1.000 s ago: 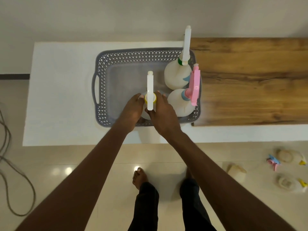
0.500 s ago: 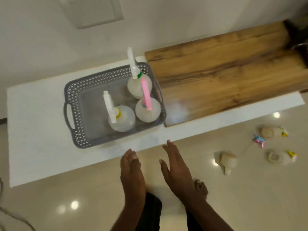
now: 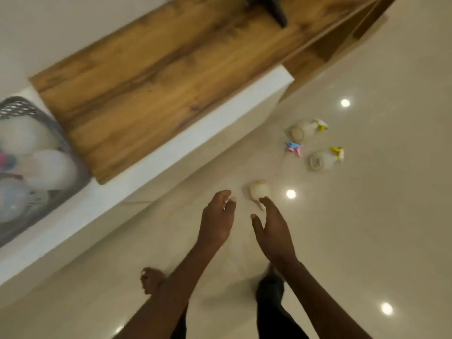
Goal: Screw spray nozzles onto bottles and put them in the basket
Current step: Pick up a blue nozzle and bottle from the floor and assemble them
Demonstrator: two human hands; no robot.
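Observation:
A bare white bottle [image 3: 258, 189] lies on the tiled floor, just beyond my fingertips. My left hand [image 3: 217, 220] and my right hand [image 3: 272, 231] are both held out over the floor, empty, fingers relaxed. Further right lie two bottles with yellow nozzles, one [image 3: 307, 129] at the back and one [image 3: 324, 159] nearer, with a loose pink and blue nozzle [image 3: 294, 148] between them. The grey basket [image 3: 52, 129] stands at the left edge on the white table, blurred, holding three white bottles [image 3: 49, 168].
A wooden top [image 3: 159, 77] covers the right part of the white table [image 3: 171, 152], whose front edge runs diagonally across the view. A dark object [image 3: 276, 8] sits at its far end. My feet [image 3: 151, 280] stand on the glossy floor.
My hands let go of the yellow-nozzle bottle in the basket and drew back. My view swung right, and both hands now reach toward the bare bottle on the floor.

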